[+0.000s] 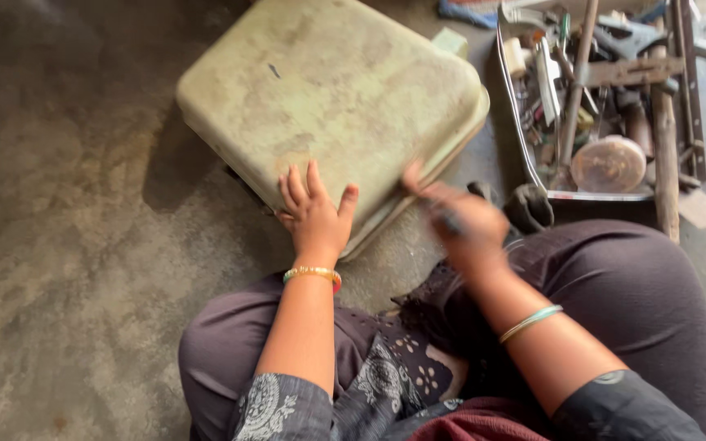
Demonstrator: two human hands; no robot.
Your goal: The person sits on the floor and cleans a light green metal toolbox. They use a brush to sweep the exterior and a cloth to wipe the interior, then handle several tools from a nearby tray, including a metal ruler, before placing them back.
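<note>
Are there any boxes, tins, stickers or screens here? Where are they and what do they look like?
No labels, signs or screens show.
Case: big pale green, rounded, scuffed, on the floor under the left hand.
Tray: metal, upper right, full of tools.
Round lid or tin: brownish, in the tray.

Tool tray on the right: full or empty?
Full. The metal tray is crowded with tools, among them a round lidded tin and a wooden handle; little of its bottom shows.
</note>
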